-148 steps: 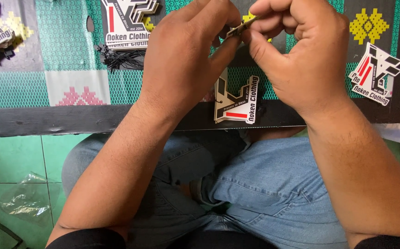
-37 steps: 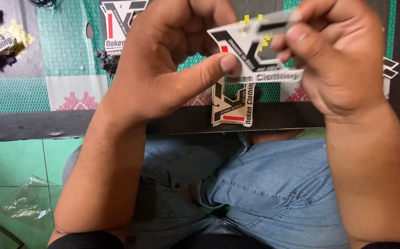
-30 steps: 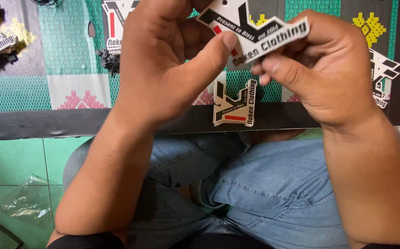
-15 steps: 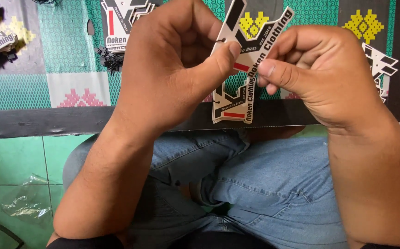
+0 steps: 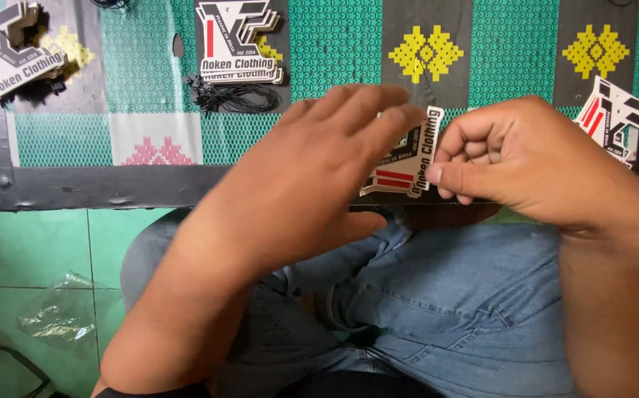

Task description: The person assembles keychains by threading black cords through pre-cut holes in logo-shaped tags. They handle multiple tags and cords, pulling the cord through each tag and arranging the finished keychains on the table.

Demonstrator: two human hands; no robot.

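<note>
While the right hand [image 5: 525, 162] is pinching the die-cut tag [image 5: 408, 155] by its right edge, thumb lying along the printed face and the other fingers curling shut behind it, the left hand [image 5: 312, 184] is hovering flat and open. Its fingers are spreading over the tag's left part. Blur there; cannot tell whether the fingertips are touching the card.

The tag, black, white and red, is sitting between the two hands, tilted, above the near edge of the patterned mat [image 5: 334, 44].

Beyond the left hand a stack of like tags [image 5: 238, 40] is lying, with a bundle of black strings [image 5: 234, 97] just nearer. Another tag pile [image 5: 10, 48] is lying far out past the left hand, and a single tag [image 5: 614, 118] just beyond the right hand.

Judgement: the work is standing at one tag in hand, held by the right alone. The next move is calling for the left hand to close on something, string or card, while the right is keeping its pinch steady.
</note>
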